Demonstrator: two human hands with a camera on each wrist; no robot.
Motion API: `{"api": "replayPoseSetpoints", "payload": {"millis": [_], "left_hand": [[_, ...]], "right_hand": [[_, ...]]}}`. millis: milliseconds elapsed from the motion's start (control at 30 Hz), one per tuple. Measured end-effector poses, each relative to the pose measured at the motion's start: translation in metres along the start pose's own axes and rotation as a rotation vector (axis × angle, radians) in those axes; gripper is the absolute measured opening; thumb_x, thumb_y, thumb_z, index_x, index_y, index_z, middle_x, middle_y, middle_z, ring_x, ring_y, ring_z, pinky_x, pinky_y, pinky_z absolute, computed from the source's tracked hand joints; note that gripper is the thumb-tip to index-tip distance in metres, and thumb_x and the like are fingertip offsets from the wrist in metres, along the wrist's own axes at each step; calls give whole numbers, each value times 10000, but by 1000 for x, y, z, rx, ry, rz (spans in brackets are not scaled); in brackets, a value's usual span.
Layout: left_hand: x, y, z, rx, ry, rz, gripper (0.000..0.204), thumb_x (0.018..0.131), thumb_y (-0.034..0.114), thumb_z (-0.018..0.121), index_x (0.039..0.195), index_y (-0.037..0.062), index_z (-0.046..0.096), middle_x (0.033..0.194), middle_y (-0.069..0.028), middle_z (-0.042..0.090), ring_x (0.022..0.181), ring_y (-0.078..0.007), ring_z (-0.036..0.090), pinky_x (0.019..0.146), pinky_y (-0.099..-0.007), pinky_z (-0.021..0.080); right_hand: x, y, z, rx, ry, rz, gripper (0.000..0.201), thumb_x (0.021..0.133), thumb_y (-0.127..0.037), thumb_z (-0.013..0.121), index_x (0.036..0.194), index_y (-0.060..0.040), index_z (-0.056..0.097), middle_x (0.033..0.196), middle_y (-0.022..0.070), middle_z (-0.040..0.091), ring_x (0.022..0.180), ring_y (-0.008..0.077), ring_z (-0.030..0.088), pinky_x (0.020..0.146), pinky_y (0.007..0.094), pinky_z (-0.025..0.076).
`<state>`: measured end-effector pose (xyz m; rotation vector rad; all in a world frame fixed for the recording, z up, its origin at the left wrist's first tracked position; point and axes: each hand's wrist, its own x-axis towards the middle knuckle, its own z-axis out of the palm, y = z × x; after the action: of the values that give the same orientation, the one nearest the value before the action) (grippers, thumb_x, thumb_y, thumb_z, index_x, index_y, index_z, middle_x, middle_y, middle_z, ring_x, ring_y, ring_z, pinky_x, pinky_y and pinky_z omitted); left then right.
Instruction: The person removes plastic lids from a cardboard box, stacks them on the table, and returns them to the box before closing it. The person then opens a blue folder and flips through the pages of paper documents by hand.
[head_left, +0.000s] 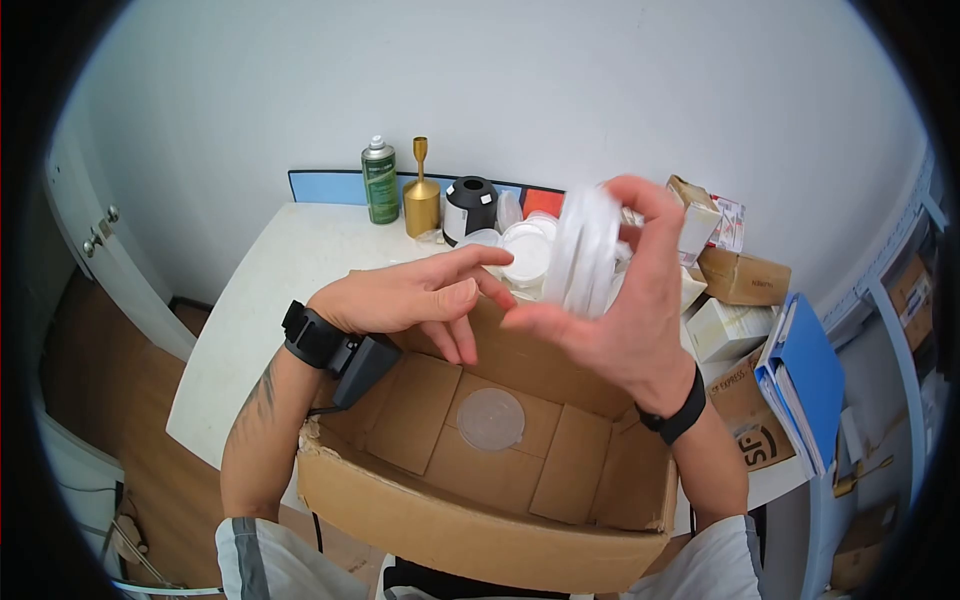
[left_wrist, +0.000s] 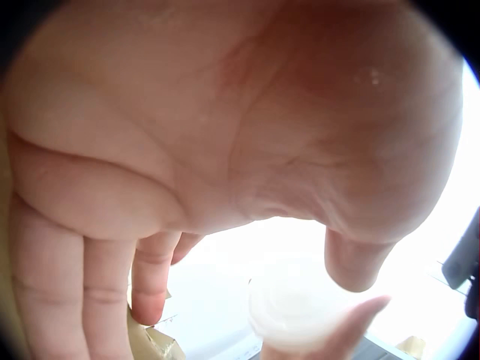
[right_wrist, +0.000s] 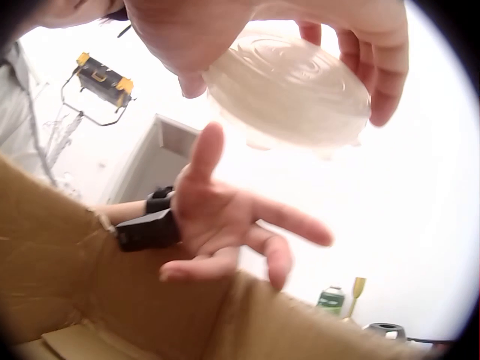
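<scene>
My right hand (head_left: 645, 310) grips a stack of round translucent plastic lids (head_left: 583, 250) by its edges, thumb on one side and fingers on the other. The stack is held up on edge above the far side of an open cardboard box (head_left: 480, 510). In the right wrist view, concentric rings show on the face of the lid stack (right_wrist: 289, 90). My left hand (head_left: 400, 295) hovers over the box's left part, fingers spread and holding nothing; its palm (left_wrist: 225, 127) fills the left wrist view. One round clear lid (head_left: 490, 419) lies flat on the box floor.
Behind the box, white round lids (head_left: 528, 252) are piled on the white table (head_left: 245, 290). A green spray can (head_left: 380, 180), a gold candlestick (head_left: 421, 200) and a black-and-white container (head_left: 470, 208) stand at the back. Small cartons (head_left: 745, 275) and a blue folder (head_left: 805, 385) crowd the right.
</scene>
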<state>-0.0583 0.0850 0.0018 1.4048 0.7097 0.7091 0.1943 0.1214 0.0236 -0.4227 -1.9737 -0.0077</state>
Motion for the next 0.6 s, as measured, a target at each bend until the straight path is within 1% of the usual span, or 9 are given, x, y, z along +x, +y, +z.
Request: {"api": "replayPoseSetpoints", "payload": {"millis": [67, 133, 167, 200, 300, 333, 400, 467, 600], "left_hand": [[0, 1, 1, 70, -21, -40, 796, 968, 348, 746, 1573, 40, 330, 1422, -149, 539, 921, -176, 682, 860, -312, 570], [2, 3, 6, 430, -43, -37, 598, 960, 353, 763, 1404, 33, 523, 1248, -86, 646, 915, -142, 676, 854, -294, 551], [4, 3, 8, 398, -73, -53, 474, 959, 307, 766, 1306, 38, 588, 1149, -53, 673, 916, -123, 672, 857, -289, 544], [4, 4, 12, 367, -99, -68, 352, 958, 262, 768, 1208, 43, 653, 1049, -20, 699, 918, -105, 667, 859, -283, 537], [17, -2, 22, 344, -166, -161, 413, 914, 213, 822, 1239, 20, 655, 1065, -46, 738, 914, -94, 686, 837, -264, 557], [25, -3, 26, 491, -274, -266, 455, 911, 229, 819, 1280, 23, 650, 1118, -87, 734, 982, -144, 696, 892, -304, 557], [35, -14, 32, 644, -391, -370, 497, 907, 245, 815, 1320, 27, 645, 1172, -127, 730, 1050, -194, 706, 948, -344, 556], [35, -47, 43, 1127, -468, -356, 728, 869, 289, 820, 1492, 60, 522, 1407, -211, 612, 1283, -338, 611, 1089, -469, 484], [29, -103, 73, 1424, -358, -275, 939, 811, 319, 833, 1596, 104, 364, 1529, -238, 476, 1423, -430, 459, 1155, -546, 404]], "right_hand": [[11, 27, 4, -155, 87, -48, 1041, 625, -439, 991, 1369, 0, 411, 1291, 218, 466, 1147, 404, 527, 931, 488, 472], [9, 45, 8, -611, 79, -1, 1113, 640, -427, 977, 1473, -7, 371, 1412, 261, 437, 1279, 451, 485, 982, 558, 443], [0, 49, 13, -702, -26, 42, 1077, 693, -416, 945, 1522, -12, 389, 1494, 311, 397, 1383, 503, 416, 1018, 621, 417], [-9, 46, 15, -656, -141, 19, 935, 718, -375, 917, 1443, 4, 464, 1409, 297, 474, 1334, 483, 469, 1011, 595, 439], [-26, 14, 25, -280, -641, 84, 493, 758, -218, 813, 1146, 19, 621, 1074, 202, 650, 1094, 380, 634, 928, 496, 508], [-42, 14, 37, -233, -613, -72, 352, 735, -149, 761, 1016, 1, 610, 918, 139, 651, 930, 309, 669, 804, 426, 542], [-45, 1, 35, -301, -662, -69, 315, 774, -138, 758, 1014, 4, 611, 939, 160, 655, 924, 308, 680, 716, 412, 561], [-43, 8, 32, -272, -665, -33, 361, 793, -162, 783, 1052, 3, 592, 955, 155, 635, 913, 313, 671, 702, 413, 558], [-43, 11, 35, -217, -729, 25, 430, 839, -208, 815, 1118, 4, 565, 978, 151, 612, 905, 318, 668, 692, 426, 568]]}}
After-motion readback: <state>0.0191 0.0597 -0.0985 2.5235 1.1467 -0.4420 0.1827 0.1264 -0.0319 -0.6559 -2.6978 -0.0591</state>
